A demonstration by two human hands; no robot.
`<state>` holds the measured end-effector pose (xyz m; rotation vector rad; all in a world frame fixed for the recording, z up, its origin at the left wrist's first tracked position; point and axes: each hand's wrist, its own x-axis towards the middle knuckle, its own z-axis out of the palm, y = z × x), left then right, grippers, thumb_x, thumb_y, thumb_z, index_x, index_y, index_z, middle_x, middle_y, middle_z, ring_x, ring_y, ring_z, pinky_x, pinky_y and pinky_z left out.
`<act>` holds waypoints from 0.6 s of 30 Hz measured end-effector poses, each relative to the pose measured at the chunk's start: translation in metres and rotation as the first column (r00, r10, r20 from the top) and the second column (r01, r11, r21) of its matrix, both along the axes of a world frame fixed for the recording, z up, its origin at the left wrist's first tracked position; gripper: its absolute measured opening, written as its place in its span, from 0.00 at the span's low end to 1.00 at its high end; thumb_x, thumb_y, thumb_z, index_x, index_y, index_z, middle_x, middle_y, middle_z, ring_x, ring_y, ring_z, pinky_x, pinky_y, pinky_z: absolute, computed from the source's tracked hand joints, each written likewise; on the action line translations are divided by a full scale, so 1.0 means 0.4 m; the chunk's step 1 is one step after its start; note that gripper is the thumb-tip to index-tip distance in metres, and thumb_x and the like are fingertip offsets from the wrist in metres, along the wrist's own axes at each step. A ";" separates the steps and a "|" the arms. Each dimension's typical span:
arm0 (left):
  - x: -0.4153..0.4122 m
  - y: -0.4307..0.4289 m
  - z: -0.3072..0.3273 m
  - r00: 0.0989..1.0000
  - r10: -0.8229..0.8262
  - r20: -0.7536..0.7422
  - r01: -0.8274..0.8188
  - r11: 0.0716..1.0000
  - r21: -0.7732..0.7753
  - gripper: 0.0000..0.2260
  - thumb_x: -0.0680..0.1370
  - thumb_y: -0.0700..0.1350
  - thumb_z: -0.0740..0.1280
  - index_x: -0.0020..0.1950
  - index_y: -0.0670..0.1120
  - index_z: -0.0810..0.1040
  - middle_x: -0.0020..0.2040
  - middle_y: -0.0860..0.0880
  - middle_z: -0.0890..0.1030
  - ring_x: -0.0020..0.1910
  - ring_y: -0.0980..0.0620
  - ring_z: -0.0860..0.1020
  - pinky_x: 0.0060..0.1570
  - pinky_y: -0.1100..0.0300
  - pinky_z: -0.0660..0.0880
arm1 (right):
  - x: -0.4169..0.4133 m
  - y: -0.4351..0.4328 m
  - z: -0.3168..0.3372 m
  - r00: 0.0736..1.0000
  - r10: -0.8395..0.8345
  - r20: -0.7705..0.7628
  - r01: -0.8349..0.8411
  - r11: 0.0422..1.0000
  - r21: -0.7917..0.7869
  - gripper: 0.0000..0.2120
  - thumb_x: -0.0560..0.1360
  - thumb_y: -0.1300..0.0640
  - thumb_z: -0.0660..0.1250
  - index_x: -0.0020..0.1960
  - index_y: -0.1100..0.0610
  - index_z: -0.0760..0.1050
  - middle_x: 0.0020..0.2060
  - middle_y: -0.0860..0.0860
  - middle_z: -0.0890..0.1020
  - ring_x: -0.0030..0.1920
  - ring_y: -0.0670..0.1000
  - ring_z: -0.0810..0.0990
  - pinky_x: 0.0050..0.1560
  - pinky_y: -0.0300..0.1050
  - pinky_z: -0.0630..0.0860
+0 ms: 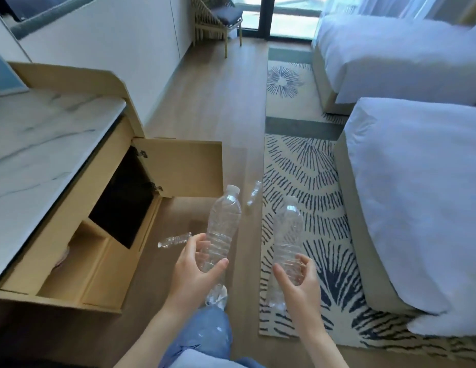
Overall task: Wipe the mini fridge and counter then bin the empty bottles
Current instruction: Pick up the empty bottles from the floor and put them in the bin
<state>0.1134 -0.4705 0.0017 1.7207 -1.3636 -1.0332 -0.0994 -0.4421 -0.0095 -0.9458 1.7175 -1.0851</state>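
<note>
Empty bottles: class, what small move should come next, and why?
Probably pass the left bottle from the left hand to the right hand, beside the right bottle: both hands are full, yet the cabinet-side bottle and rug-side bottle lie on the floor.

A wooden floor (pixel 210 107) runs to a bright far glass door (pixel 284 22). Two white beds (pixel 417 195) stand right, a patterned rug (pixel 306 181) alongside.

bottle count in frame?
4. Capped bottle in the left hand, second bottle in the right hand, crushed bottle on the floor by the open cabinet, fourth bottle by the rug edge. Clear plastic under the hands may hide more.
</note>
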 end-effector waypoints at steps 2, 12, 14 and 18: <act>-0.035 -0.096 -0.003 1.000 -0.008 0.001 0.008 1.000 -0.012 0.23 0.71 0.50 0.76 0.62 0.58 0.70 0.55 0.60 0.77 0.51 0.69 0.74 0.43 0.72 0.70 | -0.041 -0.088 -0.008 1.000 -0.020 0.011 0.020 1.000 -0.009 0.23 0.74 0.52 0.74 0.63 0.47 0.66 0.53 0.39 0.75 0.54 0.38 0.75 0.45 0.27 0.71; -0.309 -0.788 0.010 0.984 -0.129 -0.120 0.121 0.990 -0.068 0.25 0.72 0.51 0.76 0.65 0.56 0.68 0.55 0.59 0.77 0.50 0.63 0.77 0.40 0.75 0.74 | -0.297 -0.721 0.048 0.998 -0.067 0.005 0.067 0.992 -0.104 0.23 0.72 0.52 0.75 0.62 0.51 0.69 0.48 0.44 0.80 0.43 0.31 0.79 0.41 0.26 0.74; -0.373 -0.933 0.056 0.975 -0.172 -0.139 0.159 0.983 -0.095 0.25 0.72 0.50 0.76 0.65 0.56 0.69 0.55 0.59 0.77 0.49 0.65 0.77 0.41 0.74 0.74 | -0.355 -0.843 0.088 0.996 -0.086 -0.002 0.085 0.987 -0.133 0.24 0.70 0.48 0.74 0.61 0.49 0.69 0.48 0.45 0.81 0.45 0.35 0.81 0.42 0.29 0.75; -0.510 -1.186 0.123 0.958 -0.247 -0.145 0.230 0.965 -0.124 0.27 0.71 0.51 0.76 0.66 0.55 0.69 0.56 0.59 0.77 0.49 0.65 0.77 0.43 0.73 0.75 | -0.485 -1.063 0.122 0.991 -0.132 -0.012 0.128 0.979 -0.160 0.21 0.73 0.51 0.74 0.62 0.49 0.69 0.50 0.46 0.81 0.44 0.33 0.80 0.41 0.28 0.76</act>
